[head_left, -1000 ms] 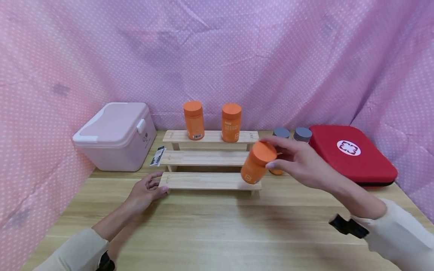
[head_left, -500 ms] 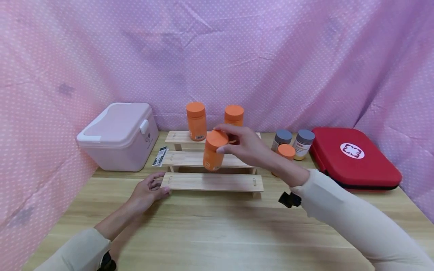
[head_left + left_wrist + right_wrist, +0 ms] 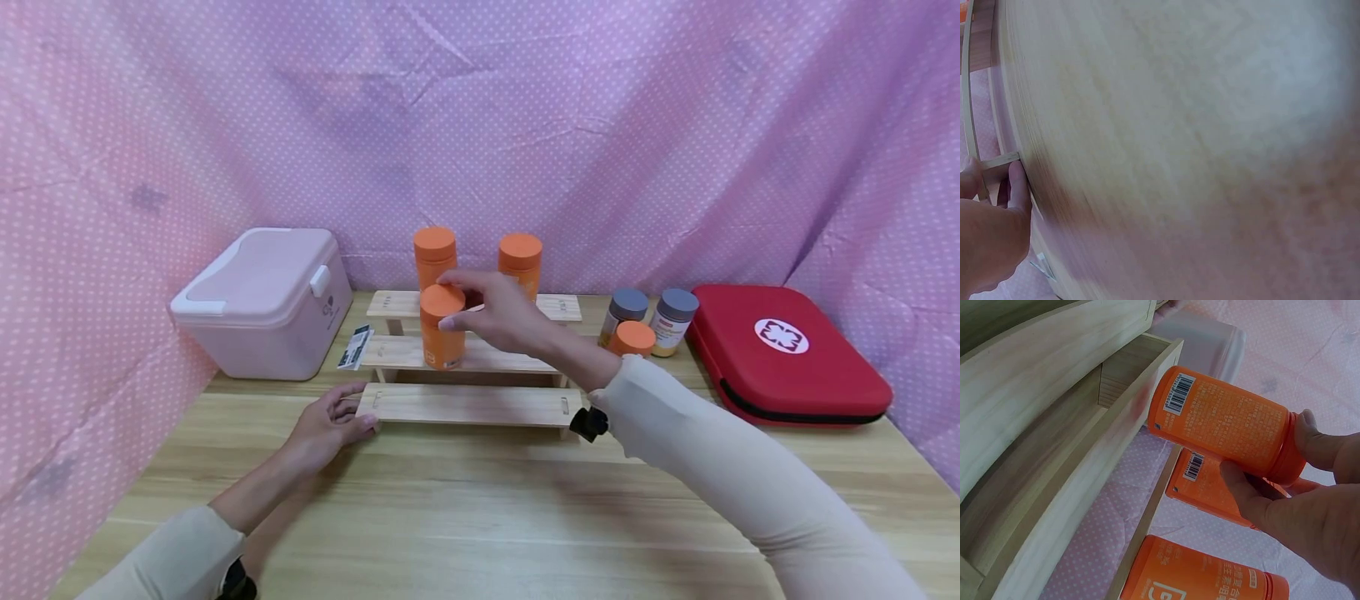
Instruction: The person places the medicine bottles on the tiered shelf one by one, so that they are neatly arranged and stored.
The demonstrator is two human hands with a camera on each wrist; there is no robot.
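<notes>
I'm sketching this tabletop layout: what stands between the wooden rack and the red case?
Two grey-capped bottles and one orange-capped bottle, seen in the head view; the right sleeve partly hides the orange-capped one.

Passing room lies above the front shelf (image 3: 467, 405), but two orange bottles (image 3: 520, 252) obstruct the back shelf (image 3: 559, 308).

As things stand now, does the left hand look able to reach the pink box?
Probably yes, after letting go: the left hand holds the left end of the front shelf, but the pink box stands nearby, with nothing visible standing between them.
</notes>
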